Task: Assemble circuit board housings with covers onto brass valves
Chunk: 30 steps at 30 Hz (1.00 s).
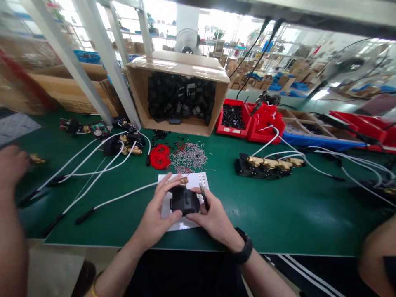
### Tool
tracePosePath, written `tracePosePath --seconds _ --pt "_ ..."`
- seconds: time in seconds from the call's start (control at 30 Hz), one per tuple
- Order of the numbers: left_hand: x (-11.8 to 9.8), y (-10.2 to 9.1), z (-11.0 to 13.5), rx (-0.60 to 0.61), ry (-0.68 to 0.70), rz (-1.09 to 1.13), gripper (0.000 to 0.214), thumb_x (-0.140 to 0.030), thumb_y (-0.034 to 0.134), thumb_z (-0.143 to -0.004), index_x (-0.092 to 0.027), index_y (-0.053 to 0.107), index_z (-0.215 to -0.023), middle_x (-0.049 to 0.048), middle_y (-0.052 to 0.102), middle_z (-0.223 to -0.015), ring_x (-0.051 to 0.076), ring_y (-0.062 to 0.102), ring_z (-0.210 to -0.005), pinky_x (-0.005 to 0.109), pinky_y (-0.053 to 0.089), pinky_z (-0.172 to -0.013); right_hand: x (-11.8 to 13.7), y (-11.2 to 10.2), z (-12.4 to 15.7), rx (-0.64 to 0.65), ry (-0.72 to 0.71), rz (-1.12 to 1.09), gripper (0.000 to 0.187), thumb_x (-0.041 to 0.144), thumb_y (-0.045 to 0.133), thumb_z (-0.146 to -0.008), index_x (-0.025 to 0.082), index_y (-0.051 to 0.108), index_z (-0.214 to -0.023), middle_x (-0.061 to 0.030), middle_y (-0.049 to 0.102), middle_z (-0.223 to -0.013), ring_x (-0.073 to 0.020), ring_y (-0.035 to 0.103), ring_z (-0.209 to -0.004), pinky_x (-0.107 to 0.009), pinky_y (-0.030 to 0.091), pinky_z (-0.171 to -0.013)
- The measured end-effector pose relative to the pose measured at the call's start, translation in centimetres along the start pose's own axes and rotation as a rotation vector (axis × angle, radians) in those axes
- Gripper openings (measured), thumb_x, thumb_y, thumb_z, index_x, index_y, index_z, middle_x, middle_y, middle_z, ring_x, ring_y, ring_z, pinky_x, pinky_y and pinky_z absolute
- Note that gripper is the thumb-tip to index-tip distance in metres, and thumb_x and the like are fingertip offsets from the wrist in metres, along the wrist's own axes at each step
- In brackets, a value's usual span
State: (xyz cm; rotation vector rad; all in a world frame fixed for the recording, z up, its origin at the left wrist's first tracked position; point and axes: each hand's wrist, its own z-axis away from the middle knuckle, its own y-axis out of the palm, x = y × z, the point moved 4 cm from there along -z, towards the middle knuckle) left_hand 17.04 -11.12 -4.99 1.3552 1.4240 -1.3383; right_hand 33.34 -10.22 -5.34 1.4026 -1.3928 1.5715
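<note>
Between both hands I hold a black plastic housing (185, 201) over a white sheet (202, 180) at the near middle of the table. My left hand (159, 208) wraps its left side, with the thumb at the near edge. My right hand (213, 212) grips the right side and also has a slim dark tool (204, 196), its kind unclear, between the fingers. A brass fitting (184, 180) sticks out at the housing's far side. From there a white cable (126, 193) runs left to a black plug end (84, 216). Small bits lie on the sheet's right part.
Beyond the sheet lie silver screws (190, 156) and red rings (160, 156). A cardboard box (179, 68) of black housings stands behind, red bins (235, 119) to its right. Cabled brass units (269, 165) lie at right, others at left. Co-workers' arms (12, 206) show at both edges.
</note>
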Motion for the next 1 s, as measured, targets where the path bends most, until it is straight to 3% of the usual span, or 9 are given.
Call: tracePosePath --seconds 0.07,0.13,0.23,0.33,0.4,0.57,0.7,0.83,1.0 --pt "0.3 -0.6 0.5 -0.107 -0.002 -0.187 0.059 -0.036 0.068 -0.070 -0.020 0.046 -0.122 0.0129 0.045 -0.128 0.029 0.045 -0.115 0.044 0.034 -0.099 0.1 -0.7 -0.7 0.003 -0.258 0.417 0.038 0.009 0.057 -0.077 0.018 0.053 -0.114 -0.0103 0.055 -0.114 -0.0220 0.057 -0.097 -0.029 0.052 -0.071" --pt "1.5 -0.4 0.7 -0.189 -0.155 -0.232 0.061 -0.036 0.068 -0.069 -0.017 0.043 -0.121 0.0121 0.055 -0.111 0.027 0.056 -0.095 0.043 0.045 -0.086 -0.3 -0.7 -0.7 0.070 -0.482 0.750 0.038 0.006 0.046 -0.083 0.018 0.051 -0.118 -0.0133 0.054 -0.118 -0.0209 0.060 -0.092 -0.027 0.052 -0.063" --pt "2.9 1.2 0.7 -0.123 -0.282 -0.179 0.059 -0.032 0.069 -0.066 -0.017 0.045 -0.117 0.0078 0.060 -0.100 0.025 0.060 -0.088 0.040 0.048 -0.081 -1.0 -0.6 0.5 0.182 -0.617 0.902 0.036 0.010 0.039 -0.090 0.019 0.049 -0.123 -0.0134 0.058 -0.116 -0.0172 0.063 -0.079 -0.024 0.050 -0.056" --pt "3.0 2.3 0.6 -0.048 -0.260 -0.187 0.054 -0.028 0.070 -0.065 -0.019 0.048 -0.113 0.0064 0.060 -0.106 0.027 0.058 -0.097 0.041 0.044 -0.089 -1.3 -1.6 1.7 0.231 -0.545 0.768 0.036 0.018 0.042 -0.092 0.024 0.047 -0.127 -0.0107 0.057 -0.121 -0.0179 0.062 -0.086 -0.025 0.051 -0.063" --pt "2.9 2.4 0.6 -0.034 -0.261 -0.204 0.052 -0.024 0.070 -0.063 -0.019 0.049 -0.111 0.0063 0.061 -0.106 0.028 0.057 -0.098 0.042 0.043 -0.090 -1.8 -3.1 0.9 0.152 -0.413 0.688 0.033 0.024 0.045 -0.091 0.022 0.051 -0.123 -0.0096 0.060 -0.115 -0.0195 0.061 -0.091 -0.028 0.050 -0.070" --pt "2.8 2.4 -0.3 -0.057 -0.243 -0.197 0.058 -0.015 0.071 -0.059 -0.017 0.050 -0.113 0.0089 0.057 -0.115 0.028 0.052 -0.108 0.044 0.037 -0.098 -4.5 -7.6 -6.6 -0.114 0.068 0.827 0.031 0.031 0.052 -0.088 0.015 0.058 -0.113 -0.0089 0.063 -0.090 -0.0209 0.060 -0.079 -0.031 0.046 -0.072" --pt "2.6 2.1 -0.9 -0.021 -0.273 -0.148 0.064 -0.012 0.075 -0.055 -0.015 0.053 -0.114 0.0109 0.057 -0.117 0.028 0.050 -0.110 0.041 0.035 -0.099 -5.2 -7.2 -11.5 -0.091 0.051 0.874 0.030 0.029 0.054 -0.084 0.007 0.059 -0.104 -0.0142 0.058 -0.090 -0.0262 0.060 -0.076 -0.033 0.043 -0.066" --pt "2.1 1.0 -0.1 -0.025 -0.205 -0.037 0.070 -0.021 0.079 -0.055 -0.016 0.051 -0.119 0.0107 0.052 -0.121 0.025 0.052 -0.102 0.032 0.041 -0.089 -7.2 -6.6 -12.0 -0.017 0.030 1.021 0.024 0.026 0.036 -0.090 0.016 0.057 -0.086 -0.0102 0.058 -0.091 -0.0238 0.060 -0.071 -0.032 0.041 -0.058" --pt "1.6 -1.4 1.3 -0.361 -0.139 -0.026 0.030 -0.015 0.060 -0.070 -0.014 0.062 -0.100 0.0063 0.059 -0.096 0.014 0.051 -0.071 0.024 0.040 -0.067 -9.5 -7.1 -11.4 0.042 -0.041 1.125 0.031 0.025 0.026 -0.090 0.017 0.055 -0.097 -0.0133 0.056 -0.103 -0.0235 0.062 -0.065 -0.036 0.044 -0.055"
